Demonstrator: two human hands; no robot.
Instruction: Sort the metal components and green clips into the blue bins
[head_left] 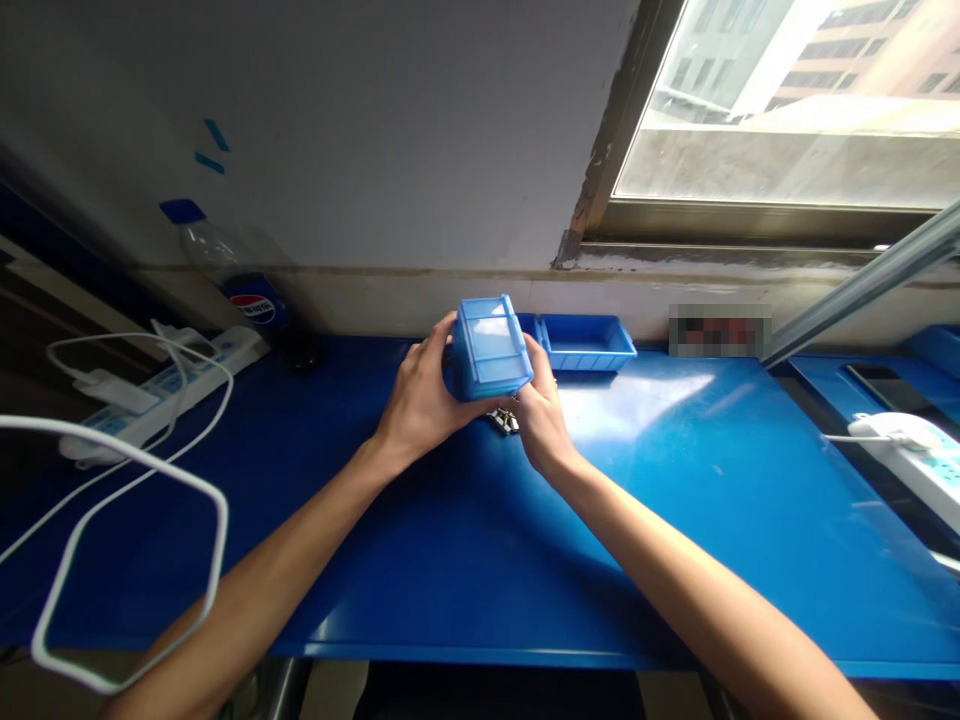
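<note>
Together, left hand (420,397), right hand (541,415) clasp boxy, ribbed plastic bin (492,346).

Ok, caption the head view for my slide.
Left hand and right hand grip a blue bin near small parts on a blue table.

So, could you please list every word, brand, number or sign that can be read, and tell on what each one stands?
No word or number reads clearly.
Bottle: round red, white and blue sign, like Pepsi's; its white lettering is too blurred to read.
Pixelated patch: unreadable.
Left power strip and right power strip: any print is too small to read.
</note>
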